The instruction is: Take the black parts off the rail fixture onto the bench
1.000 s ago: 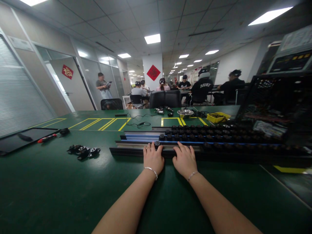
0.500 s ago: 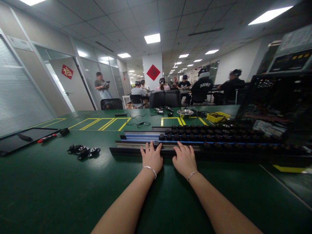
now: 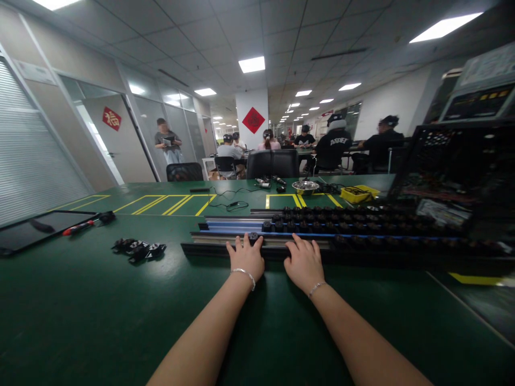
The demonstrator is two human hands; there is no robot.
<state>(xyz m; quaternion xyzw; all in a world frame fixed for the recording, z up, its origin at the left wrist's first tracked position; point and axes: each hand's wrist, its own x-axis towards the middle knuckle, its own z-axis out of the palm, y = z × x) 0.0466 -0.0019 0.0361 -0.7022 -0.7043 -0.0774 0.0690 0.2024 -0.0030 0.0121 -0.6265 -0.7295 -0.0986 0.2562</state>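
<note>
My left hand (image 3: 247,261) rests over the near rails, fingers fanned out. Between its index finger and thumb sits a small black round-topped part (image 3: 253,236), set in the channel of a metal rail (image 3: 277,242). My right hand (image 3: 304,262) lies palm down on the same rail to the right, fingers apart and holding nothing. Several long black and blue-edged rails run side by side across the table, and rows of similar black parts (image 3: 362,241) fill their right portions. My fingertips partly cover the near black rail (image 3: 209,250).
A pile of loose black parts (image 3: 139,250) lies left of the rails. Farther left are a red-handled screwdriver (image 3: 79,228) and a dark flat panel (image 3: 36,230). Behind the rails stand a metal bowl (image 3: 304,187) and a yellow tray (image 3: 359,194). An open black case (image 3: 454,166) rises at right.
My left hand has shifted slightly left along the rail, and the small black part has moved left with it. My right hand has stayed almost in place.
</note>
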